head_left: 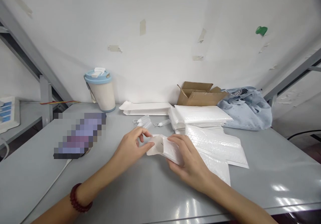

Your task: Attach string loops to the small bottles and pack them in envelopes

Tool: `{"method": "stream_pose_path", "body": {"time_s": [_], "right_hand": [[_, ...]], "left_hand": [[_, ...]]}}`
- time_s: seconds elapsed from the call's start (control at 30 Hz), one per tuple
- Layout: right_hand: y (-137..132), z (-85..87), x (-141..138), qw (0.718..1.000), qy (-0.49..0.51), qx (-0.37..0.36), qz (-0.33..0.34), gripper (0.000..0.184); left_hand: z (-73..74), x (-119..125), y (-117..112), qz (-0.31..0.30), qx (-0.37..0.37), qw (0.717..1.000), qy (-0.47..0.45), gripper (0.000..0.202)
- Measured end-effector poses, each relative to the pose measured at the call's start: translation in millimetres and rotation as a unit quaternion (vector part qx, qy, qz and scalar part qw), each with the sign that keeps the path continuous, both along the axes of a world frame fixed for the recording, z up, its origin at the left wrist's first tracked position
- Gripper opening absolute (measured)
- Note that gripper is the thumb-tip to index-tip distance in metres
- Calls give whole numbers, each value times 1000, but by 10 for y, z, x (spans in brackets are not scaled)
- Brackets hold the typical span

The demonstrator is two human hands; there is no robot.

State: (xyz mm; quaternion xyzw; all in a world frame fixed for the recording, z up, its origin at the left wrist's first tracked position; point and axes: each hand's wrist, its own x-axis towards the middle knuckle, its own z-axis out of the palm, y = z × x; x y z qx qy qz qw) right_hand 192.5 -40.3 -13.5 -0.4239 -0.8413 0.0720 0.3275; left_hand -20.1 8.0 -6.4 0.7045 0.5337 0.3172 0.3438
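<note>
A small white bubble mailer (173, 151) is held just above the grey table, its mouth facing left and spread apart. My right hand (189, 160) wraps round its body, fingers over the top and thumb below. At the flap, my left hand (136, 143) pinches the edge between thumb and forefinger. Something thin and dark shows inside the mouth, too small to name. Behind the hands lie several small clear plastic tubes (144, 120) with wire-like loops. Beside my right hand, more flat bubble mailers (213, 143) overlap in front of a stack of mailers (200, 114).
An open cardboard box (200, 95) and a light blue cloth bundle (247, 110) stand at the back right. A long white packet (147, 107) lies by the wall. To the left are a lidded cup (102, 95) and a blurred-out phone (82, 135) with a white cable (50, 187).
</note>
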Motion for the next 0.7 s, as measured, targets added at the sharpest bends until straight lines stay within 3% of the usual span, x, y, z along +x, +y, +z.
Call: {"method": "stream_pose_path", "body": {"time_s": [0.1, 0.2, 0.33, 0.7], "right_hand": [[-11, 27, 6, 1000, 14, 7, 13, 53], [-33, 45, 5, 999, 25, 25, 36, 54], [-54, 57, -8, 997, 20, 48, 64, 57], [-65, 57, -43, 995, 0, 40, 88, 54]], "left_hand": [[30, -8, 21, -40, -165, 980, -107, 41], [36, -9, 17, -120, -261, 943, -171, 36], [-13, 5, 4, -155, -270, 927, -208, 29], [-60, 99, -59, -109, -295, 935, -163, 20]]}}
